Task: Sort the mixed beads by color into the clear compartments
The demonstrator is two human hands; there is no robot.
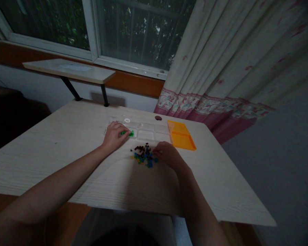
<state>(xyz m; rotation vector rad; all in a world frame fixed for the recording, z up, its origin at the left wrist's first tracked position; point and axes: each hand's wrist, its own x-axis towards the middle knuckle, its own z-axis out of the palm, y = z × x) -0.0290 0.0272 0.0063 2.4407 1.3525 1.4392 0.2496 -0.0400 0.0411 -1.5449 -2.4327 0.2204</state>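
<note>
While the left hand (113, 135) is over green pieces (131, 133) in a clear compartment tray (145, 135), the right hand (167, 154), well apart, is beside the multicoloured pile of small pieces (143, 156) on the desk (210, 181); I cannot tell either's grip.

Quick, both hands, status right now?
Left hand: fingers bent at the green pieces in the clear tray; grip can't be told.
Right hand: fingers curled beside the mixed pile; whether it holds a piece can't be told.

Clear plastic tray (145, 135), wood-grained tabletop (66, 136)
</note>
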